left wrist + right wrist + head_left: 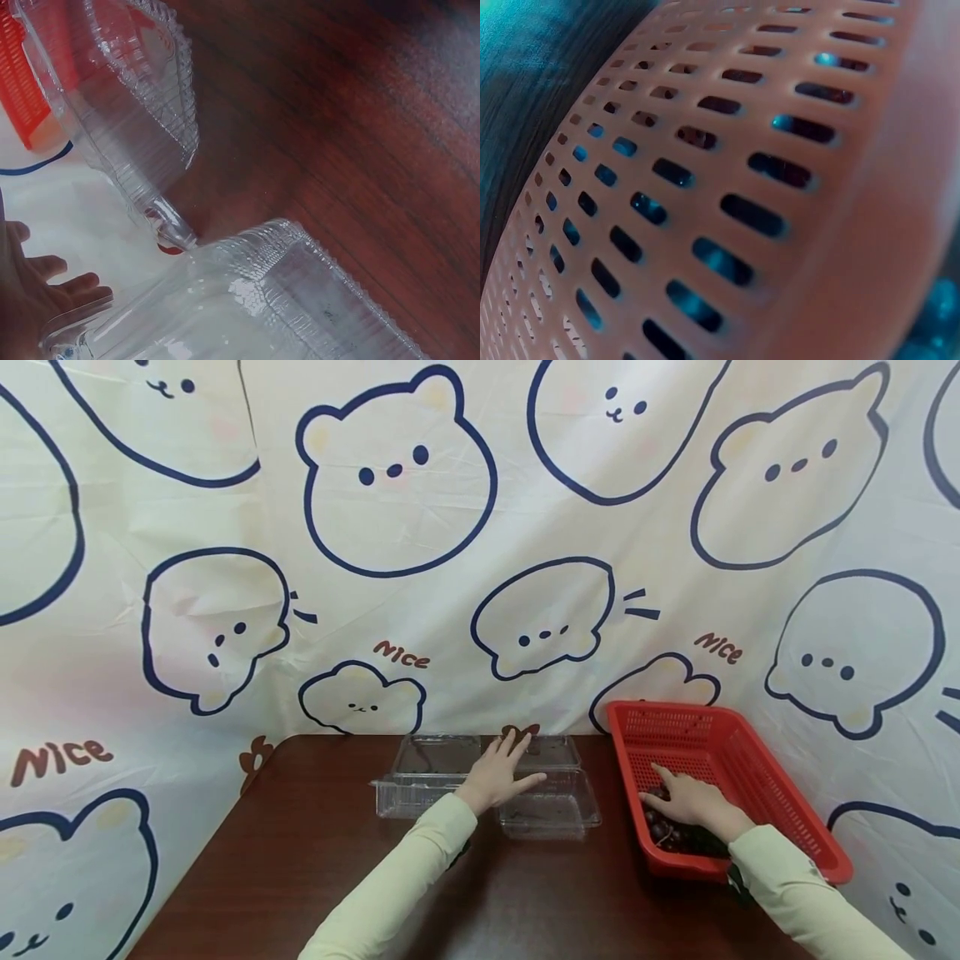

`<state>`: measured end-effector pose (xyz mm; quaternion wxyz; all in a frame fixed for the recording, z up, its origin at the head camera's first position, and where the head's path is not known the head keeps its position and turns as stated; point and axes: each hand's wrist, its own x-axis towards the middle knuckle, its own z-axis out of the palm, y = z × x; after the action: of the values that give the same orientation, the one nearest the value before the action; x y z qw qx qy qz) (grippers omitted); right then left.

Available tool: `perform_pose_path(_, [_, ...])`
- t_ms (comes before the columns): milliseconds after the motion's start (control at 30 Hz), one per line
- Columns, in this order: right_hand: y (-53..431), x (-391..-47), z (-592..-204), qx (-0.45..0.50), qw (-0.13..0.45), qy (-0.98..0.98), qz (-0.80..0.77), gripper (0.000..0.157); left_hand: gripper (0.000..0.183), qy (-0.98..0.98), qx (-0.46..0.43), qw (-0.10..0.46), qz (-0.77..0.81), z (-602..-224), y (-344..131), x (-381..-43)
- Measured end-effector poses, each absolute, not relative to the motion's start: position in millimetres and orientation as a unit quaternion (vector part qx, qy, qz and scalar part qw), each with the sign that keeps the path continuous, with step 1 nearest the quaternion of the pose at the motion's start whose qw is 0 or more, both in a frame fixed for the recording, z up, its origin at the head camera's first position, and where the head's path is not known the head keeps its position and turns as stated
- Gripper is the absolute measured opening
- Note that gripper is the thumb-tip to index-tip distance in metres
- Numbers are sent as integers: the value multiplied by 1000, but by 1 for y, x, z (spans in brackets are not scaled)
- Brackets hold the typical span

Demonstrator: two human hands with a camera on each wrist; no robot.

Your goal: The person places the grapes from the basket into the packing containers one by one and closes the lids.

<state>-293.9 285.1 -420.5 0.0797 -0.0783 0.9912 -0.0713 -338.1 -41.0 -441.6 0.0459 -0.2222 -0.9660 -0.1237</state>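
My left hand [497,774] hovers, fingers spread, above two clear plastic clamshell boxes. The left box [408,799] and the right box [551,814] stand side by side with their lids raised at the back. In the left wrist view the fingers of that hand [45,300] hold nothing. My right hand [697,802] reaches into a red plastic basket [776,785], over dark grapes [667,837] at its near end. Its thumb and a finger look extended, while its other fingers are hard to see. The right wrist view shows mostly the slotted basket wall [705,161].
All of this stands on a dark reddish-brown table [300,843]. A cloth [405,627] printed with cartoon bears hangs right behind the table's far edge. The basket's tall walls surround the grapes on the right.
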Motion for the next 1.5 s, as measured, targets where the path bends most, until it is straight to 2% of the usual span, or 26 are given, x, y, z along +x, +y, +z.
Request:
perform_pose_path(500, [283,-287,-423,-58,117,987,-95,87,82,-967,-222,31,-120,-444,-39,-333])
perform_pose_path(967, [284,-290,-426,-71,128,983,-111,85,84,-969,-227,23,-92,-452,-38,-329])
perform_pose_path(1500, [283,-296,-419,-110,141,978,-106,66,88,-971,-231,-1,-59,-458,-36,-325])
